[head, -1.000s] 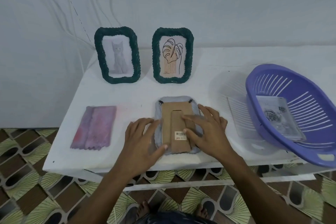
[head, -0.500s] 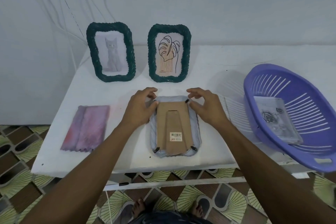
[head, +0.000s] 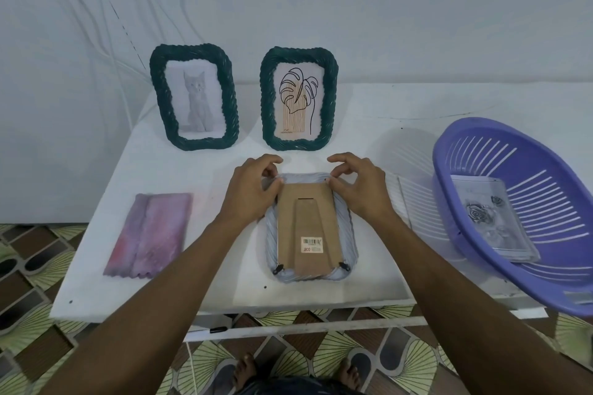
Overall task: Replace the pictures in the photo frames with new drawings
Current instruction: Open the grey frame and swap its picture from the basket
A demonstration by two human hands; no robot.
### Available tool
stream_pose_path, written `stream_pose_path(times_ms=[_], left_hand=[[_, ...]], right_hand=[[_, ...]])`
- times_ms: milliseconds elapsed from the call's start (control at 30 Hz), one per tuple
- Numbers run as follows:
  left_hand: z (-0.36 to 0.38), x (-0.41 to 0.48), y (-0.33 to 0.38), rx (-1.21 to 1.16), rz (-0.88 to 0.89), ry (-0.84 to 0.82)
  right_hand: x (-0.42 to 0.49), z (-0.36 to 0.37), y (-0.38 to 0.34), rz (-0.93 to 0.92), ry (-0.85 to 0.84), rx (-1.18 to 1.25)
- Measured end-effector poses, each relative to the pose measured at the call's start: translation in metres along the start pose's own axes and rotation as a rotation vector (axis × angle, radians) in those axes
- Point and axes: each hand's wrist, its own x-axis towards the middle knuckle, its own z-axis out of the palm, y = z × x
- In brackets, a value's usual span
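Observation:
A pale blue photo frame (head: 348, 228) lies face down on the white table (head: 96, 282), its brown cardboard back (head: 308, 228) and folded stand facing up. My left hand (head: 253, 189) pinches the clip at the back's far left corner. My right hand (head: 359, 186) pinches the clip at the far right corner. Two black clips at the near corners are turned outward. Two dark green frames stand at the back: one with a cat picture (head: 195, 99), one with a leaf drawing (head: 298, 99). Sheets with a rose drawing (head: 491, 221) lie in the purple basket (head: 481, 266).
A folded pink cloth (head: 150, 234) lies at the table's left. A white slatted piece (head: 417, 202) lies between the frame and the basket, which overhangs the table's right front edge. White cables hang on the wall behind. Patterned floor tiles and bare feet show below.
Both hands moved from the frame's near end to its far corners, and now pinch the two far clips. The near clips are turned outward.

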Motion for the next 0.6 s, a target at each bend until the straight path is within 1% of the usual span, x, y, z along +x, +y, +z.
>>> stream_pose_path(times_ms=[233,333,433,600], left_hand=[[0.002,0.003,-0.006,-0.011,0.003,0.002],[0.001,-0.002,-0.004,-0.010,0.001,0.010],[-0.006,-0.020,-0.002,-0.022,0.060,0.026],[-0.023,-0.078,-0.005,-0.038,0.091,-0.118]], right_hand=[[0.000,0.001,0.001,-0.008,0.004,-0.003],[-0.002,-0.002,0.001,-0.022,-0.029,-0.031],[-0.017,-0.008,0.006,-0.074,-0.063,-0.013],[-0.063,-0.023,0.013,-0.158,-0.084,-0.045]])
